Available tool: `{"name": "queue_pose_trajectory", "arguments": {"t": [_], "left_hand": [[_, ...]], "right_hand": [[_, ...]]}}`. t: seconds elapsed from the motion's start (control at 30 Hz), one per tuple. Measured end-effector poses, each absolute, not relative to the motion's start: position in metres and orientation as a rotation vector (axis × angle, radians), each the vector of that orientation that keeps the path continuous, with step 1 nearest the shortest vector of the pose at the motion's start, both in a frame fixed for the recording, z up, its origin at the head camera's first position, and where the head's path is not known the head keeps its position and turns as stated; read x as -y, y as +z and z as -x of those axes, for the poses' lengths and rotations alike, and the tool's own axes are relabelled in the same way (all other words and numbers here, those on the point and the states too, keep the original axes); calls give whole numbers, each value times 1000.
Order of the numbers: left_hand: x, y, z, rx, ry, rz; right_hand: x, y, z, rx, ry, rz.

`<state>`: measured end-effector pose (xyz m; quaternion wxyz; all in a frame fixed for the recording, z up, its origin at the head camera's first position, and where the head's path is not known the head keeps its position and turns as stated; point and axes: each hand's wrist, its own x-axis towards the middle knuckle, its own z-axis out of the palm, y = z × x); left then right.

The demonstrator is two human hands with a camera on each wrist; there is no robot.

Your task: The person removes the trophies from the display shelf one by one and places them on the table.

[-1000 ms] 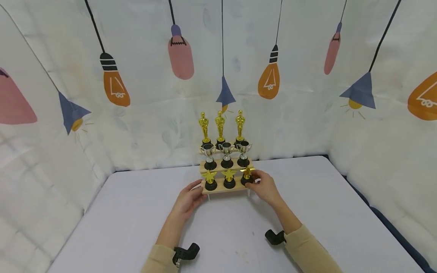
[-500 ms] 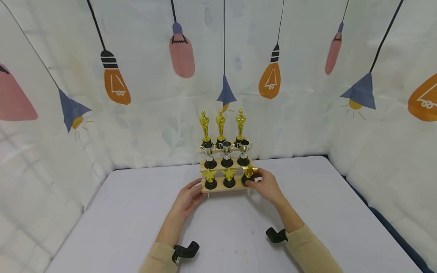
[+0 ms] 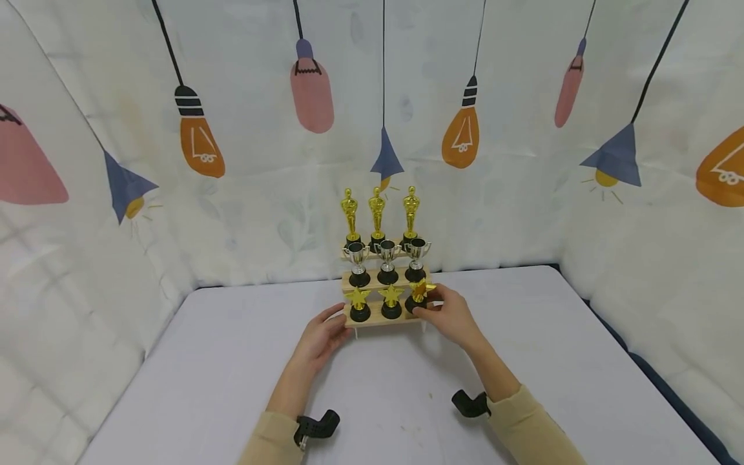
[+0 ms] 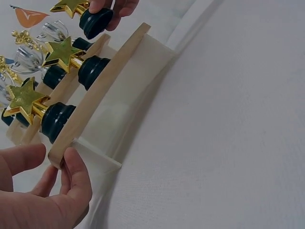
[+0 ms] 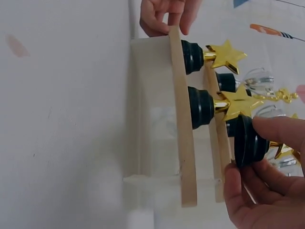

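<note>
A three-tier wooden display stand (image 3: 374, 321) stands on the table. My right hand (image 3: 456, 318) pinches the black base of a gold star trophy (image 5: 250, 143) between thumb and fingers, at the right end of the lowest tier. In the right wrist view this trophy tilts and its base is off the board. Two other star trophies, a left one (image 3: 359, 309) and a middle one (image 3: 391, 307), stand upright on that tier. My left hand (image 3: 321, 337) holds the left end of the lowest board (image 4: 102, 83), fingertips at its edge.
Three silver cup trophies (image 3: 387, 257) occupy the middle tier and three gold figure trophies (image 3: 377, 216) the top one. The white-covered table (image 3: 244, 361) ends at a fabric wall (image 3: 261, 213) printed with lamps. Each wrist wears a black camera (image 3: 318, 426).
My right hand first shifted the star trophy slightly right, then back left toward the middle one, with its tilt changing. The left hand has stayed at the board's end.
</note>
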<state>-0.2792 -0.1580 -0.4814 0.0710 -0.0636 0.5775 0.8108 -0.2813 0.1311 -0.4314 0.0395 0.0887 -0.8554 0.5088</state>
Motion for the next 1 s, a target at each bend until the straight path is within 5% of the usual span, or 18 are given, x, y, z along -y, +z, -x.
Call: {"name": "queue_pose_trajectory", "arguments": {"t": [1.0], "left_hand": [[158, -484, 281, -1762, 2428, 184]], "right_hand": [[-96, -432, 257, 2585, 1638, -469]]}}
